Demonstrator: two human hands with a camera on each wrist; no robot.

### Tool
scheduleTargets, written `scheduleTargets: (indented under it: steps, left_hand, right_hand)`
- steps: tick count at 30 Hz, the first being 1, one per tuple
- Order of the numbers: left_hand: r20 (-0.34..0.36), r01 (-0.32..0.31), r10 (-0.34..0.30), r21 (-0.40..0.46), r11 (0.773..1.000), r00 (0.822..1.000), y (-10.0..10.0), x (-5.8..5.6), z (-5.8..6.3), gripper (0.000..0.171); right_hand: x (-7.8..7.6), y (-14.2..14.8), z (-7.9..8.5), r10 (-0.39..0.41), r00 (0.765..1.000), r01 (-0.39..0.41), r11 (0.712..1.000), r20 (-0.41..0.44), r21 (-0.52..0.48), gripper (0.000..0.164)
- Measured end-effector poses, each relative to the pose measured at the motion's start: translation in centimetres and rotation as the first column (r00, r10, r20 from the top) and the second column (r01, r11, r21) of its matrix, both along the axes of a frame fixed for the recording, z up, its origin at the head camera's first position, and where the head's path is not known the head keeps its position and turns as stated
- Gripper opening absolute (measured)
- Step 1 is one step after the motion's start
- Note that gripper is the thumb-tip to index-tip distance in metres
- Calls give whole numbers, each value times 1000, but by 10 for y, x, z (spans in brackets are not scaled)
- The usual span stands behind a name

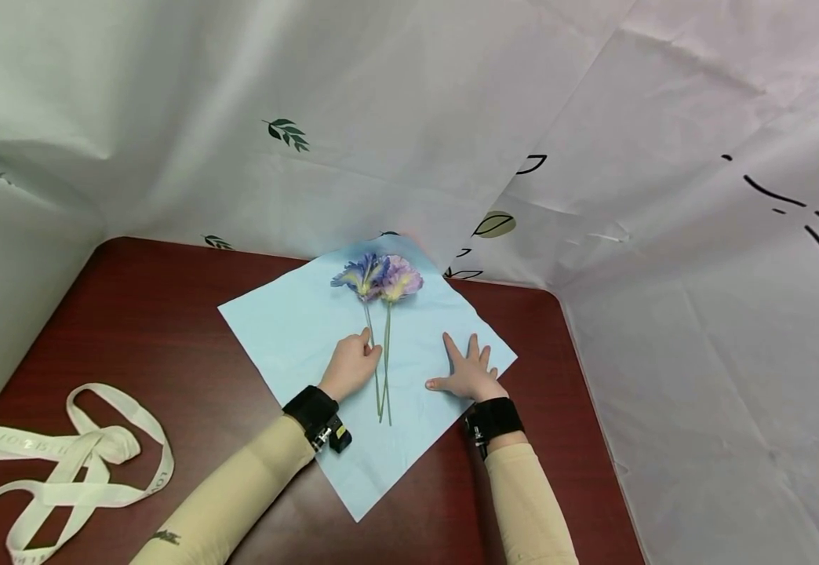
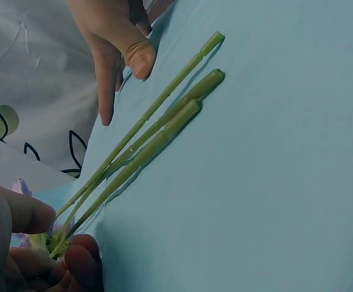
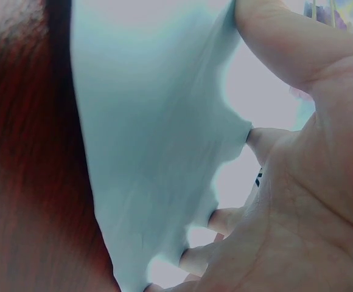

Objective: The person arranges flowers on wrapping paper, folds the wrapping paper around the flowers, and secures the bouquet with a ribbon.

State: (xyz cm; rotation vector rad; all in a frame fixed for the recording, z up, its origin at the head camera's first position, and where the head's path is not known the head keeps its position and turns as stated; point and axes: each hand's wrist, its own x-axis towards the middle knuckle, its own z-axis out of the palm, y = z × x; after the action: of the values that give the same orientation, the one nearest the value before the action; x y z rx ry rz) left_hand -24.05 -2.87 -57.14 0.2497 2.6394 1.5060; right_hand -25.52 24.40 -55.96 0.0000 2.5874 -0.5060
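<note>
A square sheet of pale blue wrapping paper point(image 1: 289, 314) lies cornerwise on the table. On it rest a blue-purple flower point(image 1: 360, 276) and a pink one point(image 1: 401, 278), heads toward the back and long green stems point(image 1: 387, 337) toward the front, crossing near their ends. My left hand point(image 1: 351, 367) pinches the flower stems between thumb and curled fingers; in the left wrist view, three stem ends point(image 2: 182, 109) reach out past the fingers. To the right, my right hand point(image 1: 469, 377) presses spread fingertips on the paper near its right corner, apart from the stems.
A loose, looped cream ribbon point(image 1: 92, 494) with printed lettering lies at the left front of the dark red-brown table point(image 1: 169, 314). A pale sheet with leaf prints point(image 1: 381, 141) hangs behind the table and along its sides.
</note>
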Motion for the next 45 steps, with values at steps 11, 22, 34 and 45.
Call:
scheduleTargets:
  steps: [11, 22, 34, 45]
  left_hand:
    - [-2, 130, -132, -115, 985, 991, -34, 11, 10, 77]
    - [-70, 553, -600, -316, 771, 797, -100, 45, 31, 86]
    - [-16, 601, -658, -389, 698, 753, -119, 59, 14, 92]
    - [10, 605, -660, -411, 682, 751, -135, 57, 14, 86]
  right_hand:
    - [4, 6, -9, -7, 998, 6, 1000, -64, -27, 115]
    - [27, 9, 11, -15, 988, 11, 999, -152, -30, 109]
    - [47, 18, 13, 234, 920, -309, 927, -315, -213, 98]
    - [82, 27, 8, 441, 862, -484, 863, -251, -147, 75]
